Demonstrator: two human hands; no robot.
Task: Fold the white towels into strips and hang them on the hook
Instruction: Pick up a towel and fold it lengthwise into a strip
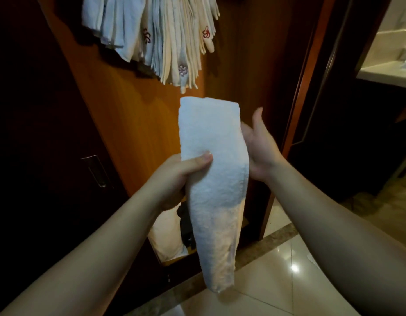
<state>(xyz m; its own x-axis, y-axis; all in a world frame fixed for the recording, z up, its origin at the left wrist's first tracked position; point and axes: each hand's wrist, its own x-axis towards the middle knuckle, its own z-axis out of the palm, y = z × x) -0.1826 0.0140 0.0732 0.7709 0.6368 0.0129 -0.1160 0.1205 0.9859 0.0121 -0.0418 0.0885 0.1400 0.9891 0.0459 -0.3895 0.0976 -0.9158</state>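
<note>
**Folded towel held up below the hanging bundle**

Closest to the camera, two bare forearms reach forward over a glossy tiled floor [288, 281]. The left hand [174, 176] grips a white towel [211, 179] folded into a long strip, thumb pressed across its front and the other fingers hidden behind the cloth. The right hand [261, 147] lies flat against the strip's right edge, fingers straight, thumb pointing up. The strip stands nearly upright (its lower end hangs toward the floor). Behind it is a brown wooden door [133, 115]. Above, more folded towels [161, 35] hang in a bunch, some with small red flower marks; the hook itself is out of view
</note>
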